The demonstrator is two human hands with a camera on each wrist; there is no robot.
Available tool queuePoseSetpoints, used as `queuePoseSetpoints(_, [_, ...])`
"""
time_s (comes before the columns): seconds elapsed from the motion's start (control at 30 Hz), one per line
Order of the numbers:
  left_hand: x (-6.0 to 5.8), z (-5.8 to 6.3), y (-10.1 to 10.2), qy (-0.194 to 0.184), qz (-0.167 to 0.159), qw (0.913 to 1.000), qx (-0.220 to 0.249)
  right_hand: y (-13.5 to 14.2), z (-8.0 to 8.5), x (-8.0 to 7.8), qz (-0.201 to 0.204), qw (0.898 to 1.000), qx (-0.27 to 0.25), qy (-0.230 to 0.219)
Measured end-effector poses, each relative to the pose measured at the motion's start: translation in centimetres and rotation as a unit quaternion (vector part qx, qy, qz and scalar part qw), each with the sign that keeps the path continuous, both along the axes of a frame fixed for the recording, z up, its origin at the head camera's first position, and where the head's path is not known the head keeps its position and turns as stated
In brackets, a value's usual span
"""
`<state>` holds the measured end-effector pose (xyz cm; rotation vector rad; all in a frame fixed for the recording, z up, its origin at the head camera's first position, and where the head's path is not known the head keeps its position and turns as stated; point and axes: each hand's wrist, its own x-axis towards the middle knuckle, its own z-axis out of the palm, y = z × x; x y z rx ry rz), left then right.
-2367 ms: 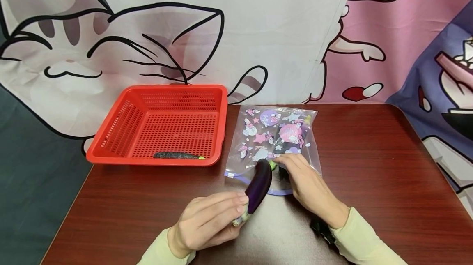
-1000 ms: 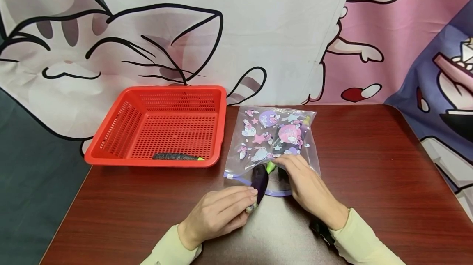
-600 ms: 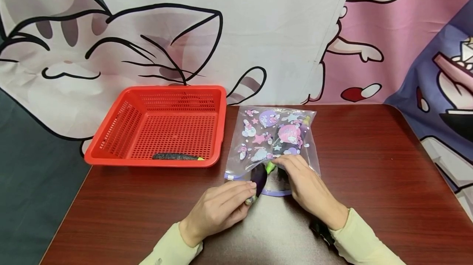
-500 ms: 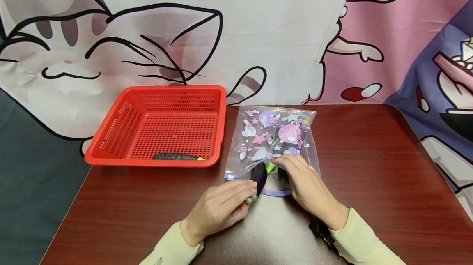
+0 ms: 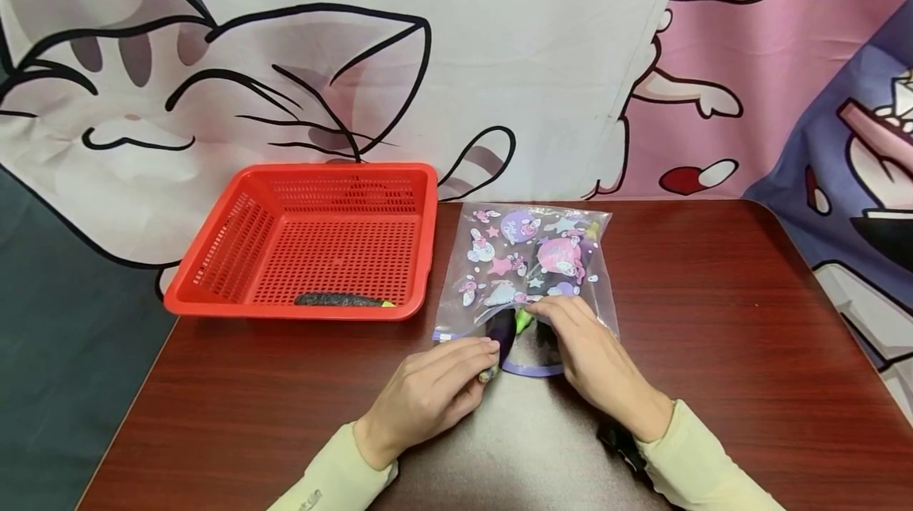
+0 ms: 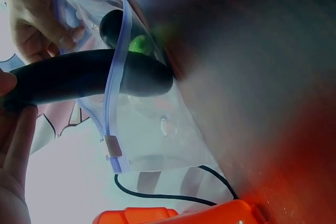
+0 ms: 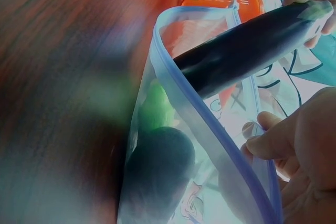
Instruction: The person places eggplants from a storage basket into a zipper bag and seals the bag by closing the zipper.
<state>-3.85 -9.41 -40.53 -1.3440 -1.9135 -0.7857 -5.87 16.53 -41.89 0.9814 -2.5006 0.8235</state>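
My left hand [image 5: 431,392] grips a dark purple eggplant [image 5: 502,333] by its pale stem end. The eggplant's far end reaches through the mouth of a clear zip bag [image 5: 481,277] with purple edging and pink prints. In the right wrist view, the eggplant [image 7: 236,51] slants into the opening above a green piece [image 7: 156,109] and a dark, round-ended vegetable [image 7: 160,171] inside the bag. My right hand [image 5: 606,360] pinches the bag's upper lip, holding the mouth apart. In the left wrist view, the zip slider [image 6: 113,146] sits at one corner of the mouth.
A red plastic basket [image 5: 285,310] stands left of the bag, with a dark bumpy vegetable [image 5: 341,300] with a yellow-green tip along its near wall. The brown table [image 5: 713,321] meets a cartoon-printed cloth [image 5: 556,59] behind. A black strap [image 5: 620,441] shows under my right wrist.
My left hand has moved forward and right, lowering the eggplant from above the bag into its mouth. My right hand stays at the bag's lip.
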Motion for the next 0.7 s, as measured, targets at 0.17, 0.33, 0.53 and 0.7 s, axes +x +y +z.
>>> queuePoseSetpoints(0.17, [-0.01,-0.06,0.24,-0.011,0.014,0.9998,-0.002,0.01,0.05,-0.04,-0.001,1.000,0.000,0.001])
queuePoseSetpoints(0.33, [-0.10,-0.25,0.28,-0.018,0.026,0.9995,-0.001,-0.03,0.18,0.01,-0.001,1.000,0.001,-0.005])
queuePoseSetpoints(0.53, [-0.19,-0.60,0.30,-0.030,0.040,0.9987,0.004,-0.04,0.26,0.09,-0.001,1.000,0.001,-0.007])
queuePoseSetpoints(0.7, [-0.27,-0.67,0.46,-0.030,0.051,0.9982,0.011,-0.02,0.30,0.13,0.002,1.000,-0.001,-0.005])
